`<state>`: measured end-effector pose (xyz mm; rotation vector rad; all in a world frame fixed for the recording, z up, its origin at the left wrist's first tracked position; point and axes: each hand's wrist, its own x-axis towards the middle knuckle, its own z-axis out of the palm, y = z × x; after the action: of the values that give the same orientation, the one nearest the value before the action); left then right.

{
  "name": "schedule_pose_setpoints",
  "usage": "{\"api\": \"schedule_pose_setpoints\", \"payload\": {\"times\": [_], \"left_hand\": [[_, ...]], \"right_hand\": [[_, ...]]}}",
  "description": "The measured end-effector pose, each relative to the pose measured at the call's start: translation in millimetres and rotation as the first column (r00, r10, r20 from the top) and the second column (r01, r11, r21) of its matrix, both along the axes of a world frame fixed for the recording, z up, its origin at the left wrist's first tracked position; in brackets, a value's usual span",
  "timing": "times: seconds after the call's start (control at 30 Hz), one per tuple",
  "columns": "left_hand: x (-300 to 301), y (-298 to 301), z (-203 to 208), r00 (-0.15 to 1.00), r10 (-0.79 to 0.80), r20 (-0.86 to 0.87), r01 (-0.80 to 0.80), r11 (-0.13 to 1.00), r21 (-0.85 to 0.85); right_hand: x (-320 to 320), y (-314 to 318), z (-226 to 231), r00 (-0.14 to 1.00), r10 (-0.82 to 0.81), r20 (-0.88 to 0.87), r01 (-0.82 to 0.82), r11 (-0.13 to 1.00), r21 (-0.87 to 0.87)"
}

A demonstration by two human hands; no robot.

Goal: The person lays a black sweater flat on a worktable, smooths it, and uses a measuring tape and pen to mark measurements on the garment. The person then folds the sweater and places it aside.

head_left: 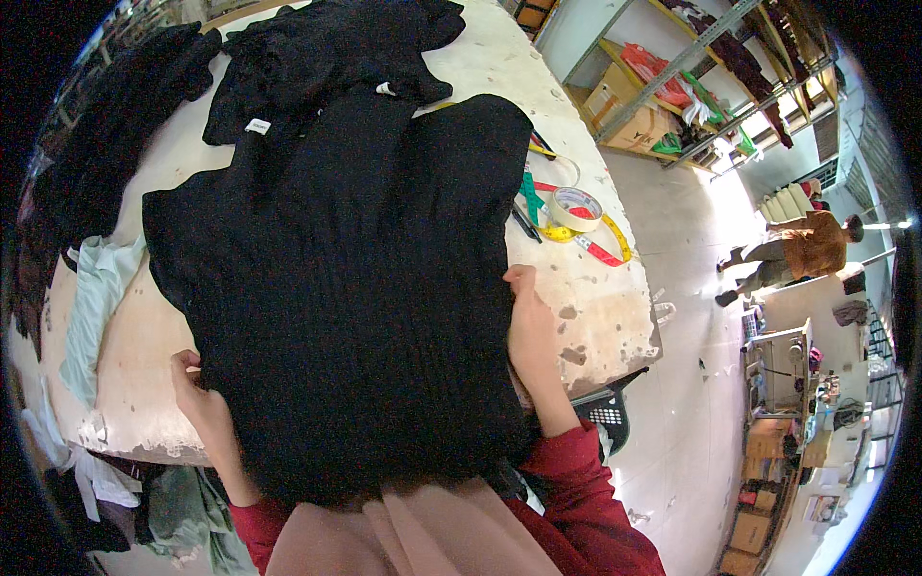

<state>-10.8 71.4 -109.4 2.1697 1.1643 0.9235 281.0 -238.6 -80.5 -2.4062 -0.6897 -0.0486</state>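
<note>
A black knit garment [346, 288] is spread over the worktable [130, 355], its lower part hanging toward me over the near edge. My left hand [197, 389] pinches its left side edge between thumb and fingers. On the opposite side, my right hand [530, 326] grips the right edge, fingers closed on the cloth. Beyond it lies a heap of black garments [317, 58], with a small white label [257, 126] showing where the two meet. The garment's bottom edge is hard to make out against my clothing.
Right of the garment lie a roll of masking tape [576, 208], a coloured measuring tape [605, 252] and a black pen [525, 224]. More dark clothes [106, 144] and a pale cloth [99, 307] sit at left. A shelf with cardboard boxes [629, 115] and a person [807, 245] are farther right.
</note>
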Motion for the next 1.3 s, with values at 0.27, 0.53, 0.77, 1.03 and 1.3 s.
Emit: {"api": "schedule_pose_setpoints", "payload": {"times": [0.27,0.53,0.77,1.03,1.3], "left_hand": [[-18.9,17.2,-9.4,1.000,-0.009,0.020,0.008,1.000,0.013],[-35.6,22.1,44.7,0.992,-0.031,0.119,0.104,0.734,-0.671],[-14.7,58.9,11.1,0.981,-0.193,-0.026,0.161,0.879,-0.450],[-2.8,36.6,-1.2,0.999,-0.032,-0.007,0.030,0.979,-0.203],[75.4,-19.9,82.8,0.881,-0.081,-0.467,0.305,0.851,0.428]], "right_hand": [[17.8,-18.4,-3.7,0.979,-0.059,-0.194,0.066,0.997,0.029],[28.3,-46.4,19.8,0.522,0.231,-0.821,0.249,0.880,0.405],[32.0,-23.5,17.9,0.575,0.095,-0.812,0.271,0.915,0.299],[12.7,-12.8,-0.6,0.944,-0.135,-0.300,0.211,0.948,0.239],[1.1,-5.3,4.0,0.965,-0.181,-0.189,0.208,0.969,0.136]]}}
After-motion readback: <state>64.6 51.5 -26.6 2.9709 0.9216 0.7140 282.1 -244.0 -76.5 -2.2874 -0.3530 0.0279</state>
